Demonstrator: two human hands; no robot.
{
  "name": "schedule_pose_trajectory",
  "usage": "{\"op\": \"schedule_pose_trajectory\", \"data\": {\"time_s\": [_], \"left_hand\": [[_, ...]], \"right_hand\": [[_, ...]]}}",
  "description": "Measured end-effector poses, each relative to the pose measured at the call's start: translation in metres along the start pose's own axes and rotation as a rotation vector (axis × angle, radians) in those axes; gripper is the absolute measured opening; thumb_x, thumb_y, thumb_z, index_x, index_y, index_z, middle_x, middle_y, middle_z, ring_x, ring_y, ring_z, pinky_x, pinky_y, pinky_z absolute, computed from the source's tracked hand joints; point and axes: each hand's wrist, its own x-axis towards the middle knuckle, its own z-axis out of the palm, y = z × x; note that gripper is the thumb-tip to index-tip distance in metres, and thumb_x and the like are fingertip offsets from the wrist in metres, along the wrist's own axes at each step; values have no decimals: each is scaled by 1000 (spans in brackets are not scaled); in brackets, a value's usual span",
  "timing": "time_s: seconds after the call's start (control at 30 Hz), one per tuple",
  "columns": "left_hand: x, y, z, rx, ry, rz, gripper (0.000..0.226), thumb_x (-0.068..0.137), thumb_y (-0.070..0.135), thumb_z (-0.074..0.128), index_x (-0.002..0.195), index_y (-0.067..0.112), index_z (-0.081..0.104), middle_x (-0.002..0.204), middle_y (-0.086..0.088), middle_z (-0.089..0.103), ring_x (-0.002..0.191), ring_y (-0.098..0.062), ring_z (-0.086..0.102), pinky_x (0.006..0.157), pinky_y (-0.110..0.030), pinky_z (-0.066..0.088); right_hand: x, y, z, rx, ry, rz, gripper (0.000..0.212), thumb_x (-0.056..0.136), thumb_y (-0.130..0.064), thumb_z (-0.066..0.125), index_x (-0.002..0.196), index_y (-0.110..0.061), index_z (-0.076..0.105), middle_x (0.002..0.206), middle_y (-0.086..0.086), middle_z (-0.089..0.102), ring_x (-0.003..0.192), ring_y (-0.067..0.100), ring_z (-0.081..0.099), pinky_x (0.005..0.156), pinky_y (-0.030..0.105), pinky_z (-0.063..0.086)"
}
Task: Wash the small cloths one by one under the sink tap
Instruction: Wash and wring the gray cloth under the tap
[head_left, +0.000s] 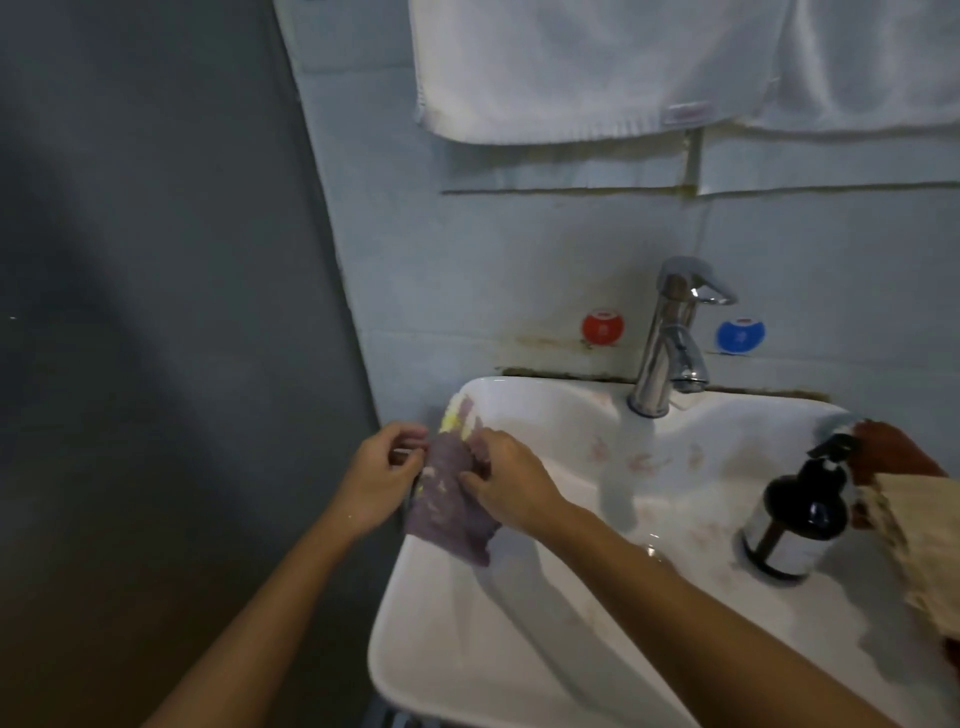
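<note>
A small purple cloth (449, 506) with pale yellow patches hangs over the left rim of the white sink (467, 649). My left hand (382, 475) pinches its left edge outside the basin, and my right hand (506, 480) grips its right side over the rim. Another pale yellow and purple cloth (460, 415) lies on the sink's back left corner, just behind the hands. The chrome tap (670, 343) stands at the back middle of the sink, and a stream of water (623, 483) falls from it into the basin.
A dark soap pump bottle (797, 512) stands on the sink's right side. Brown and beige cloths (914, 525) drape over the right rim. A white towel (597, 67) hangs on the wall above. Red (602, 328) and blue (740, 335) round valves flank the tap. A grey wall (156, 312) stands at left.
</note>
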Motion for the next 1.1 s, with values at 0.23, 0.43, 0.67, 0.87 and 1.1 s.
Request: {"op": "schedule_pose_trajectory", "data": {"time_s": [0.23,0.43,0.67,0.87,1.1], "left_hand": [[6,-3,0,38,-18,28,22,86,-9,61,96,10,66,77,-5,60,66,-13,51,58,-11,42],[1,1,-3,50,4,109,25,82,-9,65,87,16,66,76,3,63,67,-12,56,58,-11,43],[-1,35,-9,-188,22,51,35,88,-10,45,95,16,68,91,8,72,89,-2,64,80,-16,48],[-9,99,21,-324,-398,-67,30,98,17,44,83,16,69,73,7,70,72,-6,64,67,-17,49],[-6,108,78,62,-745,-128,37,86,51,66,93,16,75,84,2,74,77,-5,65,72,-22,50]], "right_hand": [[10,3,-6,37,37,56,20,83,-30,77,93,-15,67,91,4,67,89,25,62,78,32,49],[13,1,-14,244,53,-72,24,81,-14,73,73,-22,52,75,-3,57,71,14,49,67,30,42],[1,-24,-36,684,0,-96,11,83,3,58,84,-8,58,81,19,64,76,18,61,69,27,50],[-19,-13,-81,890,-77,-53,20,53,-4,49,69,-14,55,65,0,52,66,12,50,58,21,40],[-44,62,-115,690,-36,178,22,54,-9,51,73,-15,60,74,6,65,79,21,61,70,30,47]]}}
